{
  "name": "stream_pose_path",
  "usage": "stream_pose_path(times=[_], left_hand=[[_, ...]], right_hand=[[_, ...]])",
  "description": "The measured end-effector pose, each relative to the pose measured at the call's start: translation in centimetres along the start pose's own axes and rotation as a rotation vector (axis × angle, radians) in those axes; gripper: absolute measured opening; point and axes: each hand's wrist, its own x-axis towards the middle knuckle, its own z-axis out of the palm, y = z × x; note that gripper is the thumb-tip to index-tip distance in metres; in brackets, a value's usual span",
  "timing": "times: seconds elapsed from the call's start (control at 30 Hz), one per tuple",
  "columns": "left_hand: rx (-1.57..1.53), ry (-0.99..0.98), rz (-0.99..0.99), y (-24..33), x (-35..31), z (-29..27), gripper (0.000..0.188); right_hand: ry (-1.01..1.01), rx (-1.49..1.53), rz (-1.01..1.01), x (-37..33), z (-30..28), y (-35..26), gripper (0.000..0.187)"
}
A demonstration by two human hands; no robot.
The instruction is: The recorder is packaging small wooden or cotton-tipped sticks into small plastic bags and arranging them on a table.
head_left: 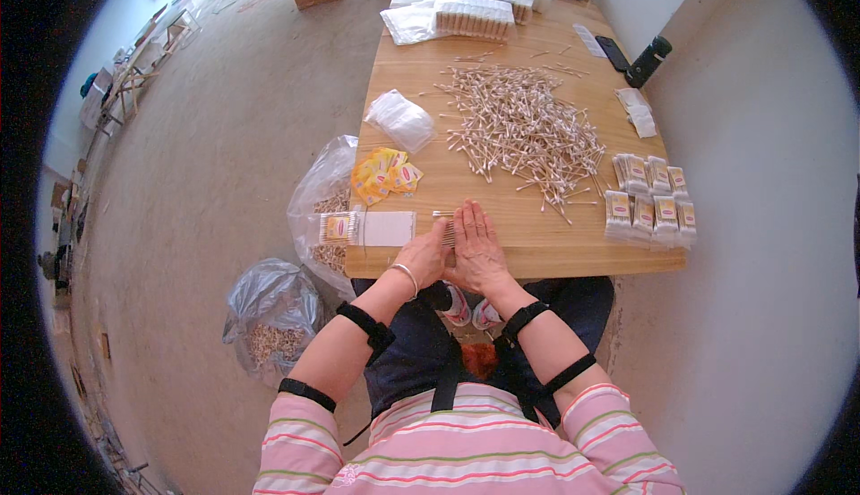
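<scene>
At the table's near edge, a small row of cotton swabs [448, 232] stands between my two hands. My left hand [425, 257] curls along its left side, the fingers partly hidden. Against its right side, my right hand [479, 249] lies flat, fingers stretched out and held together. Left of my left hand is a white card [389, 229], and beside that a clear packet of cotton swabs with a yellow label [337, 228]. Just beyond them lie yellow printed labels [387, 175]. A big loose pile of cotton swabs [528, 123] spreads over the table ahead.
Filled swab packets [652, 199] stand in rows at right. Clear bags [400, 120] lie at left, with packed bundles [475, 17] at the far end. A black bottle [649, 61] and phone [612, 53] sit near the wall. Bags of swabs [276, 316] rest on the floor.
</scene>
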Motion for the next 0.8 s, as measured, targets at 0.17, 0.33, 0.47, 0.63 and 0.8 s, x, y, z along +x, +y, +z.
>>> stream_pose_path(times=[0.17,0.33,0.47,0.63,0.8], left_hand=[[0.044,-0.035,-0.059,2.3,0.0,-1.3,0.069],[0.046,-0.011,-0.018,1.3,0.1,-1.0,0.068],[0.084,-0.078,-0.073,2.7,0.3,-2.0,0.06],[0.146,0.11,-0.199,2.7,1.6,-3.2,0.033],[0.003,0.341,-0.026,0.5,3.6,-2.5,0.016]], right_hand=[[-0.028,-0.083,0.015,0.0,0.4,0.5,0.105],[-0.014,-0.043,0.0,0.1,0.3,0.2,0.105],[0.015,-0.039,0.001,-0.1,0.5,0.6,0.104],[-0.043,-0.038,0.013,0.0,-0.1,0.3,0.109],[-0.085,-0.042,0.021,0.1,-1.0,-0.4,0.11]])
